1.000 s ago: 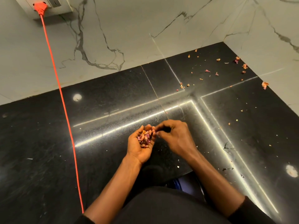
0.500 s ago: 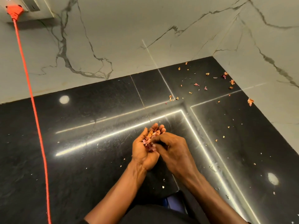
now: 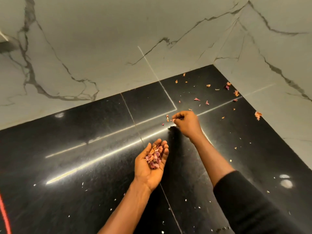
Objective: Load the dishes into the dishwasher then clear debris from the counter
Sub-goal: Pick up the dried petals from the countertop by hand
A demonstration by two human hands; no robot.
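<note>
The black stone counter [image 3: 84,149] runs into a corner of marble walls. My left hand [image 3: 148,173] is held palm up over the counter, cupped, with a pile of pink and orange dry debris [image 3: 154,157] lying in it. My right hand [image 3: 187,124] reaches out ahead toward the corner, its fingers curled and its fingertips pinching a small scrap beside a few loose flakes [image 3: 167,117]. More scattered flakes [image 3: 196,99] lie further back in the corner, and one larger piece [image 3: 258,115] sits at the right wall.
Marble walls [image 3: 101,48] close the counter at the back and the right. An orange cord [image 3: 4,215] crosses the counter at the far left edge. Tiny white specks [image 3: 82,183] dot the near counter. Bright strip-light reflections run across the surface.
My right hand has left my cupped left palm and reached forward to the flakes near the counter seam. The view has shifted right, so the cord is now at the edge.
</note>
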